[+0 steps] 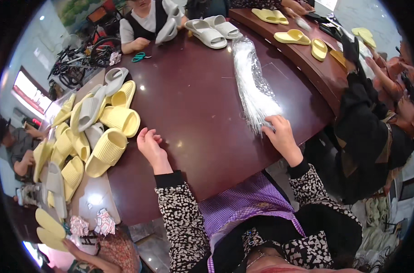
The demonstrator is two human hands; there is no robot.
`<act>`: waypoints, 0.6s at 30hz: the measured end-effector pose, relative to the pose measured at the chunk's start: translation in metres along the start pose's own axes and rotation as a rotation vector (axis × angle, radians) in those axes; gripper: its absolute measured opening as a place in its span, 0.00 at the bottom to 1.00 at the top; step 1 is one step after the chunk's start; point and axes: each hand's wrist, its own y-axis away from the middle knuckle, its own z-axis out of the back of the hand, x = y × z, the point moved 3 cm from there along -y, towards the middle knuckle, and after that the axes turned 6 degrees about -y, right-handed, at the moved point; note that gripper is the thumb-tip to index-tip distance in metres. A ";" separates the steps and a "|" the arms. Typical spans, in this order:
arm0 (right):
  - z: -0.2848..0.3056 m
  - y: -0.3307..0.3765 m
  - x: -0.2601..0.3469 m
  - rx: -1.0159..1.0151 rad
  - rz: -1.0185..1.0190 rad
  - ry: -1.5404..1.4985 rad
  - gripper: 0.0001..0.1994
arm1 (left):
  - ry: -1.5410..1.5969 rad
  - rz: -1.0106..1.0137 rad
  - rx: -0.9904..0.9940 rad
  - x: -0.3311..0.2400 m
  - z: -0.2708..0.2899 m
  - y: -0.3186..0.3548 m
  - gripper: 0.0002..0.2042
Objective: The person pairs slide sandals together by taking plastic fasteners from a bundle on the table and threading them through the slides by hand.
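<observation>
My left hand [149,144] rests palm-up on the dark red table [193,104], fingers loosely apart and empty, just right of a pile of yellow and grey slippers [100,129]. My right hand [279,134] lies on the near end of a long bundle of clear plastic bags [254,86], fingers pressing on its edge. The bundle stretches away across the table. Both sleeves are black-and-white patterned over a purple checked apron.
A person across the table holds grey slippers [168,22]; more grey slippers [213,29] and green scissors [138,57] lie near them. Yellow slippers [293,36] sit on a raised counter at the right, where another person in black leans. Bicycles stand far left.
</observation>
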 end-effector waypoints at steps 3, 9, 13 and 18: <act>-0.010 0.002 0.000 0.028 -0.047 0.019 0.14 | 0.009 0.013 -0.021 0.001 -0.001 0.000 0.14; -0.016 0.003 -0.006 0.039 -0.071 0.068 0.10 | 0.075 0.021 0.040 -0.006 -0.009 0.006 0.14; -0.014 0.006 -0.010 0.017 -0.026 0.034 0.08 | 0.047 0.013 0.053 -0.008 -0.010 0.009 0.13; -0.013 0.007 -0.020 0.044 -0.110 -0.069 0.09 | 0.050 0.014 0.080 -0.003 -0.011 0.010 0.11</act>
